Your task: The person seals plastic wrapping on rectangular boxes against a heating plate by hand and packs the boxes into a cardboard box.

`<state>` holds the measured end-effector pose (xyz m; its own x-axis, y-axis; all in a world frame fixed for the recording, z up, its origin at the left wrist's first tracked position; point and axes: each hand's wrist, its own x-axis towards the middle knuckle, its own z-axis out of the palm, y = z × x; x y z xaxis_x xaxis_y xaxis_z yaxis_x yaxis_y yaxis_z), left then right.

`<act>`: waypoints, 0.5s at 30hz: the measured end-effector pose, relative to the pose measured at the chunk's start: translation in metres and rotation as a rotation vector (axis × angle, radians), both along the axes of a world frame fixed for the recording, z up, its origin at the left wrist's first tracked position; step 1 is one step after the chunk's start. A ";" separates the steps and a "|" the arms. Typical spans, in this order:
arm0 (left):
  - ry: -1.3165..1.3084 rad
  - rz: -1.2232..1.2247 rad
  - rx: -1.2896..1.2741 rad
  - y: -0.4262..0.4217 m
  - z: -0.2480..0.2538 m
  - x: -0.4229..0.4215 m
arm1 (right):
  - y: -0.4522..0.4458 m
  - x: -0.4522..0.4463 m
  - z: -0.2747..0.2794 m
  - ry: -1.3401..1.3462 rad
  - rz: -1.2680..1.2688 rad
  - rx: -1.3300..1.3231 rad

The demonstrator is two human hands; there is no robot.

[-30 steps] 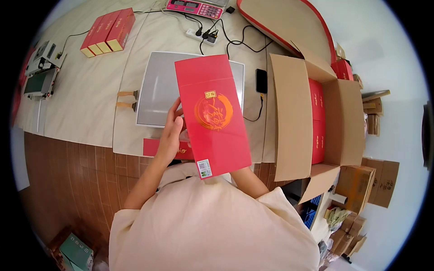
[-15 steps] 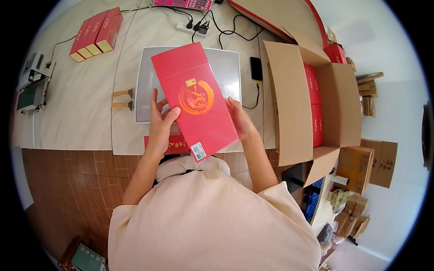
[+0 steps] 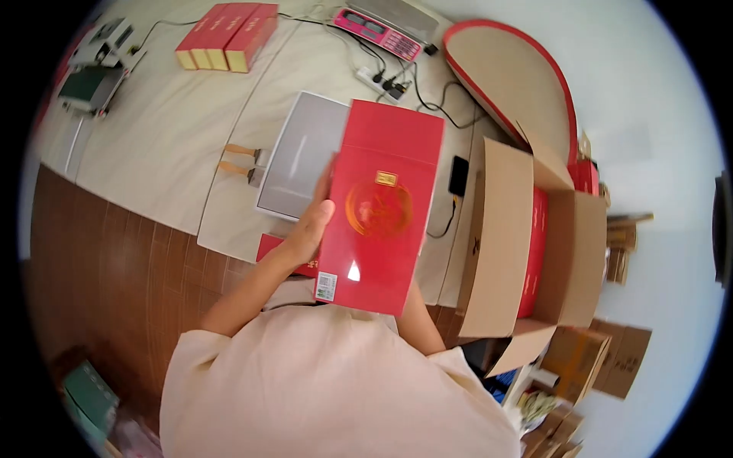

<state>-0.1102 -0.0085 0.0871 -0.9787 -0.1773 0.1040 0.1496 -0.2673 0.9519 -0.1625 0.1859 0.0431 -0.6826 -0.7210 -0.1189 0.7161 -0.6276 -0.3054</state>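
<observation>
A red box (image 3: 374,259) with an orange ring print, a small gold label and a white code sticker at its lower left corner is held up before my chest. My left hand (image 3: 311,227) grips its left edge, thumb on the front. Behind the box my right hand is hidden; only the right forearm shows below it. Under the box lies a grey panel with a white frame (image 3: 302,156). Another red box (image 3: 269,246) rests at the table's front edge, partly covered by my left arm.
An open carton (image 3: 496,237) holding red boxes (image 3: 537,252) stands at the right. Near it lie a phone (image 3: 458,176) and a power strip (image 3: 382,84) with cables. Two wooden-handled tools (image 3: 241,149), several red boxes (image 3: 229,38) and a pink scale (image 3: 378,32) are on the table.
The view has turned and shifted. The red box has become more upright and moved right in view. My right hand, visible at its right edge half a second ago, is now hidden behind it.
</observation>
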 end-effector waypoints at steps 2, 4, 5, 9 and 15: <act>-0.083 -0.095 -0.066 -0.013 -0.001 -0.002 | 0.005 -0.008 0.016 0.049 -0.021 0.176; 0.019 -0.195 -0.191 -0.016 -0.001 -0.013 | 0.019 -0.023 0.004 0.094 0.000 0.072; 0.002 -0.106 -0.341 -0.013 -0.003 -0.014 | 0.024 -0.027 0.012 0.106 0.020 0.079; -0.029 0.135 -0.673 -0.006 -0.042 -0.016 | -0.001 -0.049 0.066 0.410 -0.035 0.811; -0.186 0.359 -0.346 -0.028 -0.071 0.026 | -0.030 -0.082 0.015 1.568 -0.257 1.966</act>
<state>-0.0837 -0.0362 0.0158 -0.8700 -0.4910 0.0462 -0.0061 0.1044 0.9945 -0.2444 0.1556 0.0585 -0.8924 -0.4061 0.1969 -0.4502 0.8318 -0.3246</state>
